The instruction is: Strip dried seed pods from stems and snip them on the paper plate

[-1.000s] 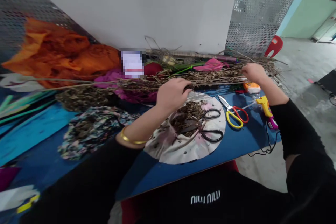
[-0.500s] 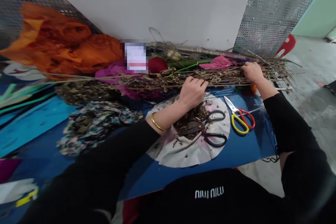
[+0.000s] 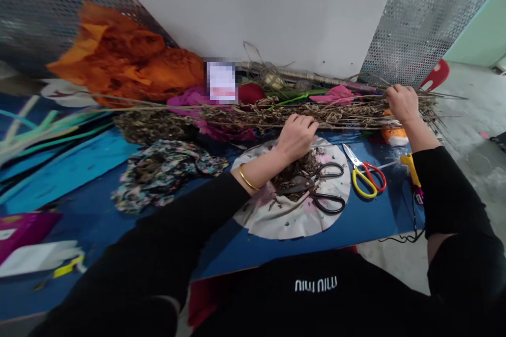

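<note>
A long bundle of dried plant stalks [image 3: 340,113] lies across the back of the table. My left hand [image 3: 296,137] has its fingers curled over the near side of the bundle, around its middle. Toward the right end, my right hand [image 3: 402,102] is closed on the stalks; its fingertips are partly hidden. Below my left hand is a round white cloth [image 3: 284,226] with brown crumbled plant bits on it. Black-handled scissors [image 3: 329,202] rest on that cloth. Just right of it lie scissors with red and yellow handles [image 3: 366,181].
Orange crumpled paper [image 3: 126,63] and purple paper [image 3: 227,129] are at the back. A patterned cloth [image 3: 169,176] lies left of the white one. A yellow glue gun [image 3: 411,168] and an orange-and-white object [image 3: 394,136] are near my right arm. A white panel [image 3: 256,5] stands behind.
My right hand has moved right and slightly up along the stalks, uncovering the glue gun and orange-and-white object. My left hand stays over the bundle. The view has shifted a little left.
</note>
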The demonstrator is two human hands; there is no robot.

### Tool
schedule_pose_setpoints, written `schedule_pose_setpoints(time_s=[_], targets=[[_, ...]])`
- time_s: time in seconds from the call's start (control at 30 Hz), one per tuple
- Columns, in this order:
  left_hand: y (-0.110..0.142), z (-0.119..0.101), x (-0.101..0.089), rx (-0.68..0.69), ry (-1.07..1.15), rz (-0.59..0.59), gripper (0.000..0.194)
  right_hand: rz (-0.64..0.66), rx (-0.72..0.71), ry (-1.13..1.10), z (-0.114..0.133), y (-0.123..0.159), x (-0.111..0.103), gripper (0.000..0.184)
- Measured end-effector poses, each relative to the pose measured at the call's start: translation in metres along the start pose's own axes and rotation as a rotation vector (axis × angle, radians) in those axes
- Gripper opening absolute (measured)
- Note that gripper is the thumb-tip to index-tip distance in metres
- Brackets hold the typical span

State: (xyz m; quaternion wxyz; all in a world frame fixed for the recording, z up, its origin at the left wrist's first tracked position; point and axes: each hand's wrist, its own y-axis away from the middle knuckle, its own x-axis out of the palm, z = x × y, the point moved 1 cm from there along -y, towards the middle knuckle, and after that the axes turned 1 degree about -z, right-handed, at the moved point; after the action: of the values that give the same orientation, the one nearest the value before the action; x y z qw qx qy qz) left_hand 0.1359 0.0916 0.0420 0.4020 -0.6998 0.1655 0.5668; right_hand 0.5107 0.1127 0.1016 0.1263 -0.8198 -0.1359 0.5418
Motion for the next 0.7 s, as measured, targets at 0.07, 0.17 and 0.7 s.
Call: schedule_pose_setpoints(time_s=[0.07, 0.17, 0.7], targets=[[0.001, 0.0, -0.003, -0.004, -0.001, -0.004, 0.036, -0.026, -0.005, 0.013, -0.005, 0.0, -0.007, 0.047], [0.003, 0.001, -0.006, -0.01, -0.004, 0.002, 0.037, -0.049, -0.007, 0.034, -0.012, 0.001, -0.018, 0.047], [0.019, 0.02, -0.005, -0.048, -0.019, -0.012, 0.039, 0.006, 0.134, 0.084, -0.039, 0.015, -0.099, 0.058]])
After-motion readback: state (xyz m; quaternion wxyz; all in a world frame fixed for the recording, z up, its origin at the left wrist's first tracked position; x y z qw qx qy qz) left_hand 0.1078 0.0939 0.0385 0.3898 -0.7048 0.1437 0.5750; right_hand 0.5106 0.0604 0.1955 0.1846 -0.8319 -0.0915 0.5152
